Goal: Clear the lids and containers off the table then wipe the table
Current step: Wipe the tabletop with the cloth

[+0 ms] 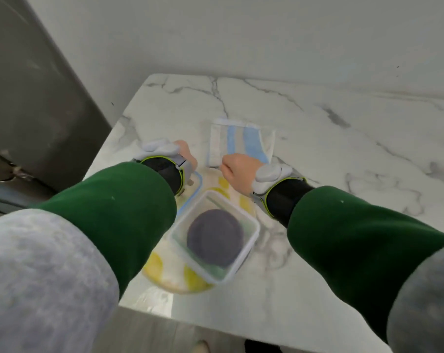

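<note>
Lying folded on the marble tabletop [330,128], the blue-striped cloth [241,141] sits toward the far middle, just past both hands. The right hand [237,171] is closed into a loose fist at the cloth's near left corner, and its curled fingers [224,165] appear to pinch that edge. The left hand [184,152] hangs palm down to the left of the cloth. Its fingers are hidden behind the hand and a pale wrist device [162,149], so I cannot tell whether they are closed or holding anything. Below that wrist shows the curved edge of a blue-rimmed lid [201,183], mostly covered by the green sleeve [119,207]. Nearer the person, between the two forearms, a clear square container [250,234] stands open with a dark round object [214,238] inside it. The container rests on a round yellow-and-white piece [162,270], a plate or a lid, which lies close to the tabletop's near edge. A second pale device [269,174] is strapped to the right wrist. A grey panel [37,98] stands to the left of the tabletop.
</note>
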